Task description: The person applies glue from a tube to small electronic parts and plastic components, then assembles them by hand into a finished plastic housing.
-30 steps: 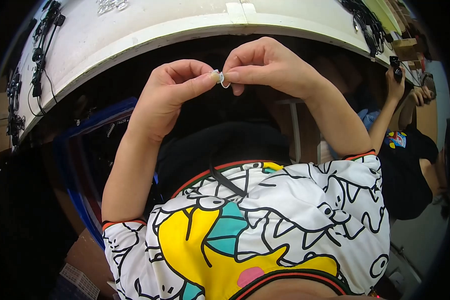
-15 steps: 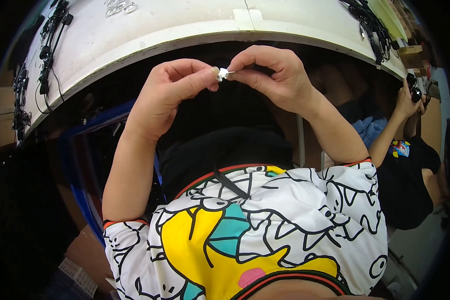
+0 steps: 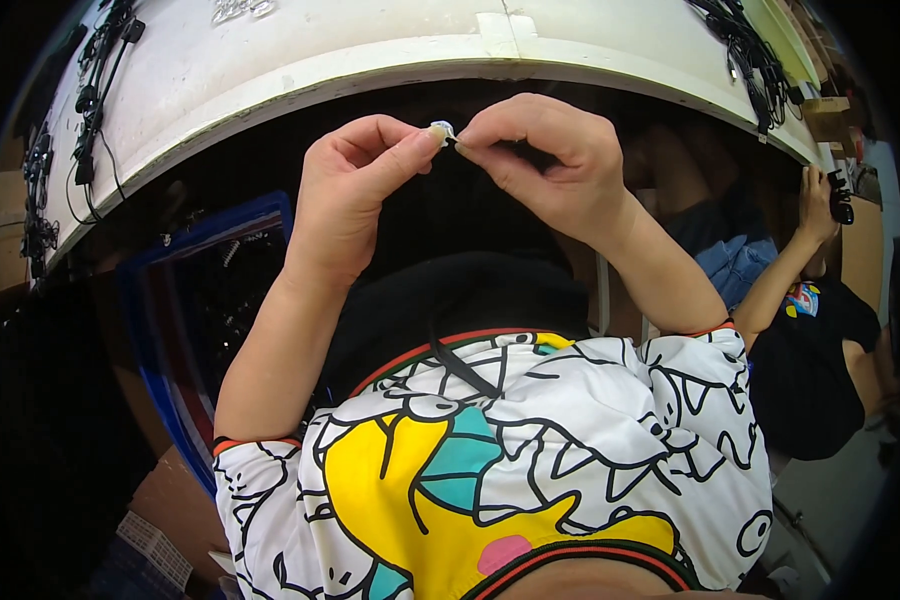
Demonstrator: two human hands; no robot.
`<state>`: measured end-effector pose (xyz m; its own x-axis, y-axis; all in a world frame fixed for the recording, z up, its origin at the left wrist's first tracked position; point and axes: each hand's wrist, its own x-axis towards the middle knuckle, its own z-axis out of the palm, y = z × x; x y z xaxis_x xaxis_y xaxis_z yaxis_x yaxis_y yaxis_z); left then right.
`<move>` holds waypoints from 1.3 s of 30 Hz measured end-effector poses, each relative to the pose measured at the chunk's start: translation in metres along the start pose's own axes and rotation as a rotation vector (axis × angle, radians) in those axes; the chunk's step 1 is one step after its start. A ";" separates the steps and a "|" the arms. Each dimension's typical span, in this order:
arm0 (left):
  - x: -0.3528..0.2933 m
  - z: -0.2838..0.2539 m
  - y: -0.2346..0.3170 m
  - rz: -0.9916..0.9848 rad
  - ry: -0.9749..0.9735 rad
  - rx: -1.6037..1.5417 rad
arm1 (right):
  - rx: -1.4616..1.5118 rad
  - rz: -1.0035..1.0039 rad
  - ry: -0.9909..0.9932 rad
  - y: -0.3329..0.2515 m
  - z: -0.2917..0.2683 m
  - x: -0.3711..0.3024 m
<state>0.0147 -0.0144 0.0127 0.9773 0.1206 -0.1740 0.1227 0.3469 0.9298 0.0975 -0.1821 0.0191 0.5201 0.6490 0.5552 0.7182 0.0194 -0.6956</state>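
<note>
- A tiny white part [image 3: 442,129] sits pinched between the tips of both hands, held up in the air just below the curved front edge of the white table [image 3: 370,60].
- The part lies at the very point where the 2 grips meet: the left thumb tip presses it from the left, the right fingertips close on it from the right.
- Most of the part is hidden by the fingertips; only a small pale spot shows, and its shape cannot be told.
- Left hand [image 3: 355,195]: grip closed tight, thumb and forefinger pressed on the part, the other fingers curled in behind them.
- Right hand [image 3: 540,160]: grip closed just as tight, thumb and forefinger nipping the part's right side, the other fingers folded into the palm.
- Both hands are raised in front of the chest, knuckles up, touching each other at the fingertips.
- The left forearm rises steeply from the lower left; the right forearm comes in from the right at a slant, wrist bent inward.
- Both arms come out of the short sleeves of a white shirt [image 3: 530,450] with black cartoon outlines and yellow, teal and pink patches.
- Black cables [image 3: 90,90] lie on the table at its far left, and another bunch [image 3: 745,50] at its far right.
- A blue frame [image 3: 200,300] stands below the table on the left.
- At the right edge another person [image 3: 810,330] in a black top holds 1 arm up with a dark object in the hand.
</note>
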 end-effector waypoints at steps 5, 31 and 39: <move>0.000 -0.004 -0.002 -0.016 0.007 -0.012 | -0.183 -0.142 0.012 0.001 0.005 0.002; -0.004 0.005 -0.034 0.337 -0.048 0.334 | 0.775 0.563 -0.069 0.003 -0.001 0.022; -0.002 0.021 -0.044 0.186 -0.028 -0.466 | 0.290 0.028 0.005 -0.007 -0.019 0.016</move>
<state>0.0109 -0.0497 -0.0212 0.9805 0.1967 -0.0046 -0.1374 0.7012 0.6996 0.1104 -0.1863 0.0416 0.5405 0.6489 0.5355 0.5421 0.2182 -0.8115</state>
